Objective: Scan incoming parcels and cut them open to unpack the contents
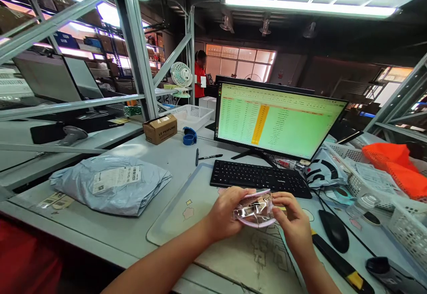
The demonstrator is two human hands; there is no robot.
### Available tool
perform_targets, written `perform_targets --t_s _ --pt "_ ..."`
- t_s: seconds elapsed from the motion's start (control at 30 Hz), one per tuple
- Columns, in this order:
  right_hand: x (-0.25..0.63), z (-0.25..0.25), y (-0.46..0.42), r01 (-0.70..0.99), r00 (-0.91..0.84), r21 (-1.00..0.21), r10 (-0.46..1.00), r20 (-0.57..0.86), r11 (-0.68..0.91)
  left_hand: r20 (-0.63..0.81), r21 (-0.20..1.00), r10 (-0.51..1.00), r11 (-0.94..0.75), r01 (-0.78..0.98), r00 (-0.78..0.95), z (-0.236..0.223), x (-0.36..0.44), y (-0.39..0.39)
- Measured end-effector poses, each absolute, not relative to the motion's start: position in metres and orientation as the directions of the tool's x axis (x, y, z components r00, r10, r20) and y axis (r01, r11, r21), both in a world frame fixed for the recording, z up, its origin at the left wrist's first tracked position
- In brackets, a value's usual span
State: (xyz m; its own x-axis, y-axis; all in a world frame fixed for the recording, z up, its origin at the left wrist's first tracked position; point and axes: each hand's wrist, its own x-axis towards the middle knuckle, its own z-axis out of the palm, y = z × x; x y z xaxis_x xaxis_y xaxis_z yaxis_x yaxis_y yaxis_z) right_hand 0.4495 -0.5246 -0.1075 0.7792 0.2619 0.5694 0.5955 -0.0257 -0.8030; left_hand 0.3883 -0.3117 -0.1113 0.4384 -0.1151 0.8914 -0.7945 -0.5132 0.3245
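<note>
Both my hands hold a small clear plastic pouch (256, 211) with a pale pink rim, above the desk mat (187, 214). What lies inside the pouch is too small to make out. My left hand (227, 211) is closed around its left side. On the right side, my right hand (293, 223) pinches the edge between thumb and fingers. Just beyond the hands lies a black keyboard (256, 176). A black mouse (333, 230) rests to the right of my right hand.
A grey mailing bag (113, 183) with a label lies at left. Behind it stand a brown box (160, 129) and a blue tape dispenser (190, 136). The monitor (276, 120) is at the back. White baskets (410, 227) and a black-yellow cutter (343, 260) are at right.
</note>
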Motion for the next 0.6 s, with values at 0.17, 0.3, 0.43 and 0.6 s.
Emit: perform_targets --t_s 0.17,0.3,0.43,0.6 --pt "0.441 -0.101 -0.529 0.577 0.782 -0.816 0.311 0.54 -0.035 0.83 0.507 -0.018 -0.393 -0.767 0.558 -0.108 0.384 -0.312" --pt "0.431 -0.104 -0.528 0.583 0.751 -0.811 0.346 0.563 0.055 0.766 0.635 0.043 -0.203 -0.746 0.641 -0.105 0.38 -0.313" --pt "0.42 -0.11 -0.526 0.632 0.687 -0.768 0.385 0.617 0.104 0.758 0.652 0.058 -0.045 -0.757 0.649 -0.105 0.373 -0.32" --pt "0.41 -0.104 -0.525 0.812 0.57 -0.583 0.263 0.778 -0.033 0.814 0.581 0.062 -0.116 -0.806 0.578 -0.104 0.368 -0.319"
